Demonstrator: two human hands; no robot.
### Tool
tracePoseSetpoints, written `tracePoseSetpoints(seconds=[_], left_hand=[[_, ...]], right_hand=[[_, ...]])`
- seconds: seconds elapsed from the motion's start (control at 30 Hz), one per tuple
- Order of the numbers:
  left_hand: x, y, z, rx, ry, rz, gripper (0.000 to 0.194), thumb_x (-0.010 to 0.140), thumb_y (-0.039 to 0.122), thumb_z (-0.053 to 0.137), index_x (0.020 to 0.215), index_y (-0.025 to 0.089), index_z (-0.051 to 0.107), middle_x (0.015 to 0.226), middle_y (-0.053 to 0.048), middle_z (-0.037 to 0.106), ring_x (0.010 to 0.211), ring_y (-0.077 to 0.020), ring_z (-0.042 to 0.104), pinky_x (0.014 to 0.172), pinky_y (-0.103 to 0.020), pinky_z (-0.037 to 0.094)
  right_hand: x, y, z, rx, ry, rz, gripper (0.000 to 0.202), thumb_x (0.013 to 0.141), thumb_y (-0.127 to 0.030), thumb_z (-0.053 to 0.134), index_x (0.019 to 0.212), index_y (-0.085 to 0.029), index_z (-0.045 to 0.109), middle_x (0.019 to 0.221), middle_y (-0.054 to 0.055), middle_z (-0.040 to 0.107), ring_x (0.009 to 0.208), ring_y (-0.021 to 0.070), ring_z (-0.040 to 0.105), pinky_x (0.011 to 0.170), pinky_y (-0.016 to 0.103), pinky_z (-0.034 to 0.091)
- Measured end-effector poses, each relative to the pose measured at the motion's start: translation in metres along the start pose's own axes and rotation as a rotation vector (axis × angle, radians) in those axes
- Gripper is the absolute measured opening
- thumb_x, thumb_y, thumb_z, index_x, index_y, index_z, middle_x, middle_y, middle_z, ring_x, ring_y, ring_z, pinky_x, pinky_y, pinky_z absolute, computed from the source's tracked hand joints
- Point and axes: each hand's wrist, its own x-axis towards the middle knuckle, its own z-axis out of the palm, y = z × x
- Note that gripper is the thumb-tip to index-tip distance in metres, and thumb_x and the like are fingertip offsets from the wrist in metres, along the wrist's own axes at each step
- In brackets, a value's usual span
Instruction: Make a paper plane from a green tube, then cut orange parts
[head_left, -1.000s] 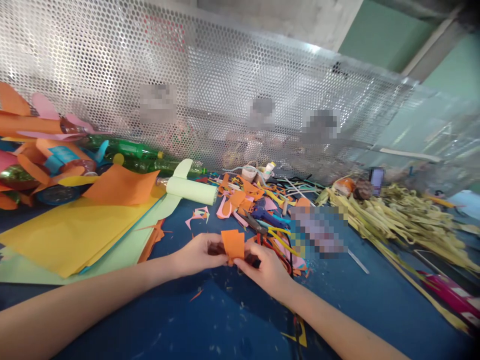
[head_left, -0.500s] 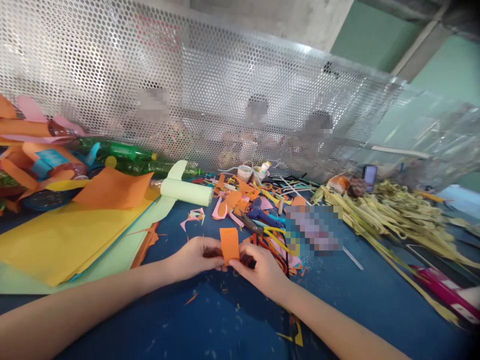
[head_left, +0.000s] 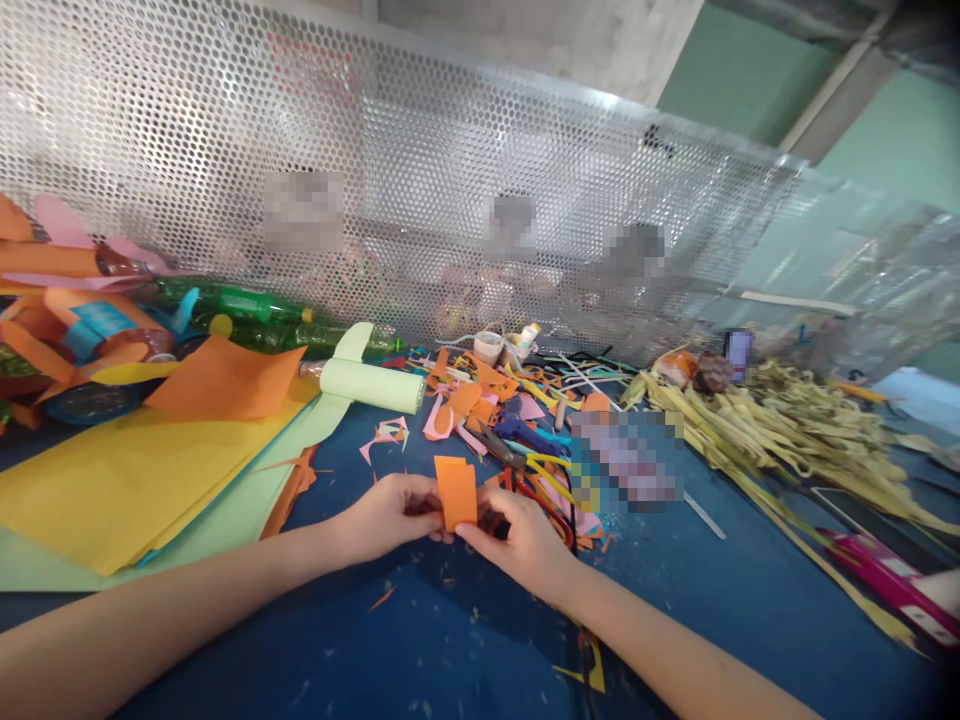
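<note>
A small folded piece of orange paper (head_left: 457,494) stands upright between my hands, its two layers slightly offset at the top. My left hand (head_left: 401,512) pinches its lower left side, and my right hand (head_left: 521,532) grips the lower right, thumb across the front. Some fingertips are hidden behind the paper. Just beyond my hands lie pliers (head_left: 499,447), a dark blue glue gun (head_left: 529,432) and scattered paper scraps (head_left: 461,405). To their left a bottle wrapped in pale green paper (head_left: 373,385) with paper fins lies on its side.
Yellow sheets (head_left: 150,470) and a loose orange sheet (head_left: 229,378) are stacked at left, near paper-covered bottles (head_left: 124,325) and green bottles (head_left: 247,302). Dried husk strips (head_left: 817,420) spread across the right. A perforated metal screen (head_left: 450,150) stands behind, with people visible through it.
The orange paper's layers have shifted apart at the top, so the rear layer now shows at the left. Both hands stay in nearly the same place.
</note>
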Motion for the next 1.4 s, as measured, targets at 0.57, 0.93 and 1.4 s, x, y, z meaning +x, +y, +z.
tracePoseSetpoints(seconds=[0.57, 0.93, 1.4], left_hand=[[-0.002, 0.002, 0.000, 0.028, -0.005, -0.019, 0.016, 0.075, 0.025, 0.060, 0.085, 0.013, 0.065, 0.076, -0.003, 0.067, 0.071, -0.0153, 0.063, 0.070, -0.028, 0.050], [-0.006, -0.003, 0.000, 0.169, -0.008, 0.055, 0.024, 0.072, 0.032, 0.064, 0.088, 0.014, 0.064, 0.081, -0.003, 0.068, 0.073, -0.0152, 0.062, 0.068, -0.023, 0.048], [-0.003, -0.008, 0.000, 0.156, -0.010, 0.041, 0.017, 0.075, 0.025, 0.062, 0.086, 0.013, 0.065, 0.080, -0.004, 0.067, 0.074, -0.0156, 0.062, 0.069, -0.025, 0.048]], right_hand=[[0.001, 0.000, -0.002, 0.014, -0.013, 0.044, 0.014, 0.084, -0.032, 0.052, 0.081, -0.019, 0.051, 0.069, -0.001, 0.061, 0.061, 0.0125, 0.058, 0.054, 0.021, 0.042], [0.002, 0.010, 0.004, -0.095, 0.036, 0.047, 0.018, 0.083, -0.033, 0.052, 0.071, -0.019, 0.049, 0.064, 0.000, 0.058, 0.057, 0.0137, 0.055, 0.052, 0.022, 0.041], [0.001, 0.008, 0.001, 0.008, -0.007, 0.108, 0.018, 0.088, -0.035, 0.044, 0.078, -0.020, 0.046, 0.062, -0.002, 0.052, 0.055, 0.0122, 0.054, 0.051, 0.021, 0.040]])
